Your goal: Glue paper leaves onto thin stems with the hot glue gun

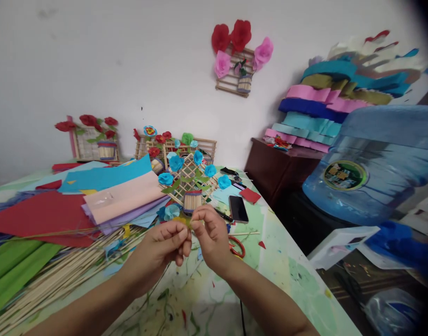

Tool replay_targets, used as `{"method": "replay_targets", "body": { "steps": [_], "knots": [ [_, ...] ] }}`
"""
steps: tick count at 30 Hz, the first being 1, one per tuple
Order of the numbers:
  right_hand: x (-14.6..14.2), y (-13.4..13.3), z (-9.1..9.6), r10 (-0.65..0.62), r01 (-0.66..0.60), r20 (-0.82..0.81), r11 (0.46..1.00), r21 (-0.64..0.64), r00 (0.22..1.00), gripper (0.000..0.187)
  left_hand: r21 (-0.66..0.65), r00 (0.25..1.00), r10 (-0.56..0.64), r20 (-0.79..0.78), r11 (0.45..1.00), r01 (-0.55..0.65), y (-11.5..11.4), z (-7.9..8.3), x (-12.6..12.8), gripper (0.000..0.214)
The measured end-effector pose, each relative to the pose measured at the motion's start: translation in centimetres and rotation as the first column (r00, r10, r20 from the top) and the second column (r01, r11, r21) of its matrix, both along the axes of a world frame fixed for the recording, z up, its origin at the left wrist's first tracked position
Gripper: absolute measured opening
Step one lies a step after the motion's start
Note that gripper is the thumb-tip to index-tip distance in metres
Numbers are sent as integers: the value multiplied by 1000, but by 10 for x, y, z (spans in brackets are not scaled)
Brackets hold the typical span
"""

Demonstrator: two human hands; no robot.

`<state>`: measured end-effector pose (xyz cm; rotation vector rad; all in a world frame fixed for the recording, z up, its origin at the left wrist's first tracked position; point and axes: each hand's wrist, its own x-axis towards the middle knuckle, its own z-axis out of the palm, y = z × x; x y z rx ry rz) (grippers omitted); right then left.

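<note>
My left hand [167, 247] and my right hand [210, 233] are raised over the table with their fingertips pinched close together. What lies between the fingertips is too small to make out. A bit of yellow paper [181, 220] shows just behind them; whether it is held is unclear. Beyond the hands stands a lattice of thin sticks [186, 173] with blue paper flowers [176, 163], green leaves and a small basket of sticks [193, 201]. Red-handled scissors [238, 246] lie beside my right wrist, partly covered by it.
A phone [238, 208] lies right of the lattice. At left are red paper [42, 212], green paper [18, 266] and a bundle of thin sticks [63, 275]. A large water bottle [378, 163] and a dark cabinet [280, 168] stand beyond the table's right edge.
</note>
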<state>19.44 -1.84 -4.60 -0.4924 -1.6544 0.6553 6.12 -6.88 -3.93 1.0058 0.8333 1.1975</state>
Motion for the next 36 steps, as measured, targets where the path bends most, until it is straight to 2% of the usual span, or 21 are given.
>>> {"method": "replay_targets", "body": {
  "steps": [3, 6, 11, 14, 16, 18, 20, 23, 25, 28, 30, 32, 34, 36],
  "knots": [
    [0, -1, 1, -12, 12, -1, 999, 46, 1000, 21, -116, 985, -103, 136, 986, 119, -3, 2, -1, 23],
    [1, -2, 3, 11, -12, 17, 997, 73, 1000, 28, -199, 922, -224, 316, 934, 296, -5, 7, -3, 18],
    [4, 1, 3, 58, -67, 58, 985, 159, 997, 34, -191, 801, -337, 496, 857, 479, -10, 12, -3, 10],
    [7, 11, -1, -9, -45, 169, 950, 309, 986, 27, -171, 771, -362, 524, 842, 512, -14, 13, -2, 9],
    [9, 20, -4, -102, -70, 345, 889, 453, 933, 22, -128, 761, -382, 525, 848, 514, -15, 13, -2, 8],
    [11, 27, -6, -229, -102, 494, 826, 555, 839, 20, -62, 772, -378, 511, 880, 471, -15, 15, -3, 10],
    [11, 29, -5, -300, -73, 545, 826, 559, 783, 17, -27, 818, -304, 489, 932, 363, -13, 19, -6, 10],
    [8, 24, -2, -195, -35, 520, 916, 400, 832, 16, -59, 880, -86, 466, 990, 127, -3, 31, -9, 6],
    [5, 18, -2, -68, -68, 470, 961, 267, 880, 22, -71, 877, 44, 479, 997, -11, 6, 38, -9, 5],
    [-3, 8, -6, 47, -73, 358, 995, 61, 933, 31, -8, 851, 83, 519, 996, -93, 19, 45, -8, 12],
    [-8, 2, -10, 111, -96, 298, 993, -62, 948, 34, 29, 843, 103, 528, 990, -139, 26, 45, -7, 13],
    [-13, -4, -13, 238, -192, 217, 959, -210, 947, 31, 46, 841, 167, 515, 974, -221, 30, 42, -6, 12],
    [-17, -9, -15, 385, -324, 88, 862, -390, 919, 27, 62, 829, 252, 500, 944, -324, 34, 39, -7, 9],
    [-19, -12, -15, 455, -402, -29, 753, -520, 890, 25, 78, 816, 305, 490, 918, -390, 37, 35, -8, 5]
  ]
}}
